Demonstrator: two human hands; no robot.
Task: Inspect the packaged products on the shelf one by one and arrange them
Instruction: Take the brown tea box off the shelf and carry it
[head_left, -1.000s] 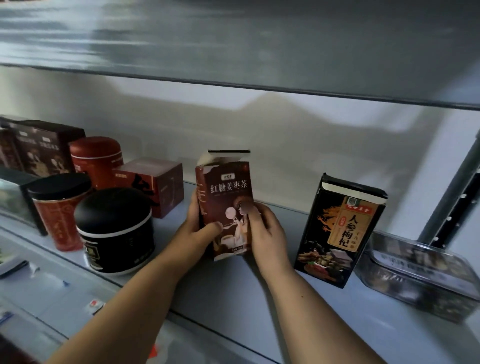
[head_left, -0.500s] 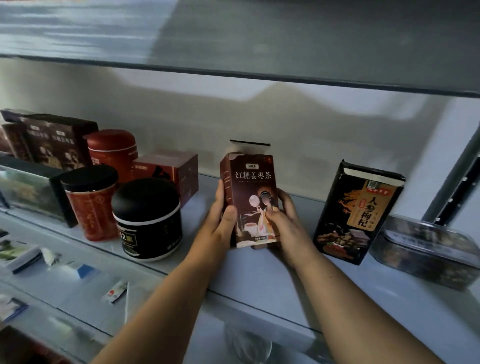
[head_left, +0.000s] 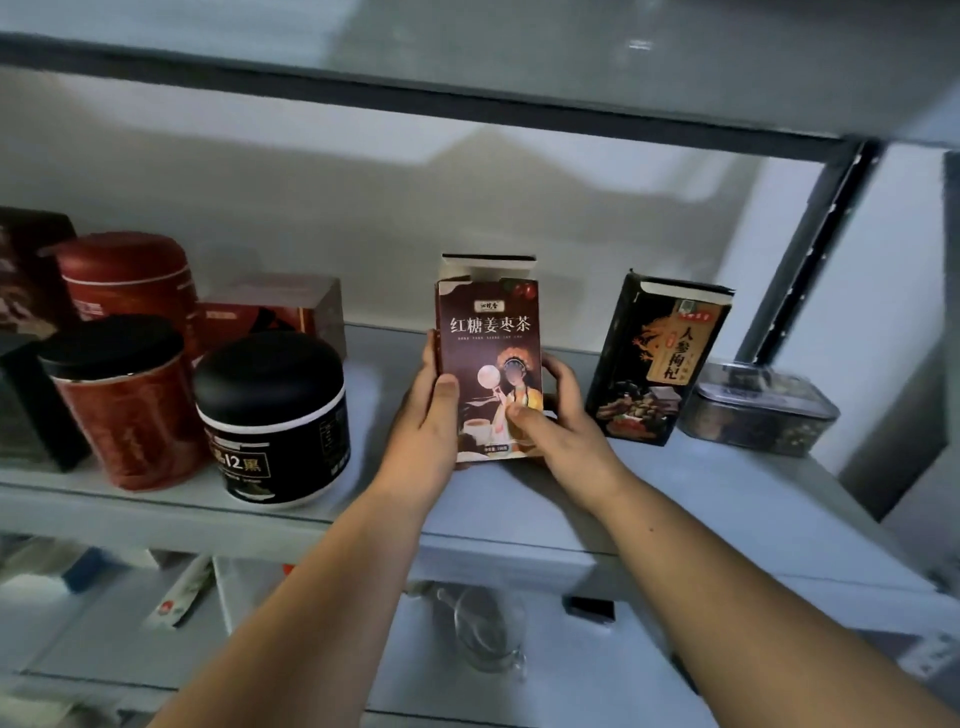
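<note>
Fingers (head_left: 445, 389) clamped on the tea box (head_left: 488, 332): left hand (head_left: 426, 426) at its left edge, right hand (head_left: 566, 431) at the lower right corner. Straightened from a second ago's lean, now upright and label-forward on the shelf (head_left: 675, 493) between black jar (head_left: 270, 415) and black box (head_left: 660, 358). Base seated or not, cannot tell. Probably inspected; release next.

We see two bare forearms, left hand (head_left: 423, 421) with a short plain thumbnail, right hand (head_left: 569, 434) likewise (we spot one small mole (head_left: 652, 530) on the right forearm, toward four o'clock)
</note>
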